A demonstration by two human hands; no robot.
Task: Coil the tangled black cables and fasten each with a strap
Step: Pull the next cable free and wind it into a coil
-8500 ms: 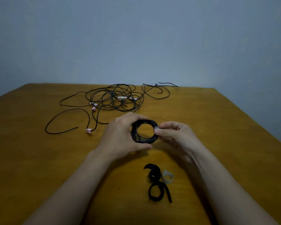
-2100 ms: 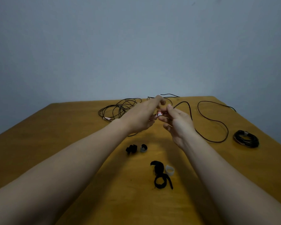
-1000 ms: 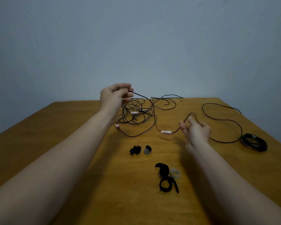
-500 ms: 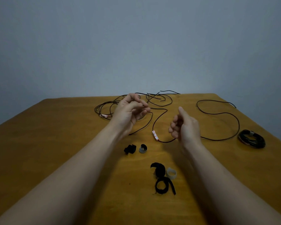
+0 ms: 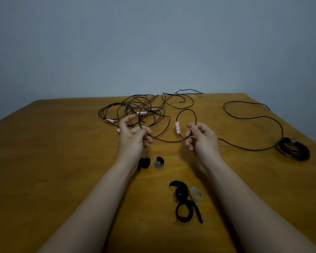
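Both left hand [image 5: 132, 141] and right hand [image 5: 203, 141] pinch one black cable [image 5: 169, 141] in their fingers [image 5: 192, 127], slack sagging between.

Setting: plain indoor room; exact type cannot be determined. Evidence: a smooth yellow-brown wooden table [image 5: 44, 161] lies beneath the fingers [image 5: 193, 128]. A plain blue-grey painted wall [image 5: 153, 42] rises beyond them, directly behind the table's far edge.

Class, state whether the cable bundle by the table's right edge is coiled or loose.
Coiled: the cable bundle lies in tight loops, a pale strap across it.
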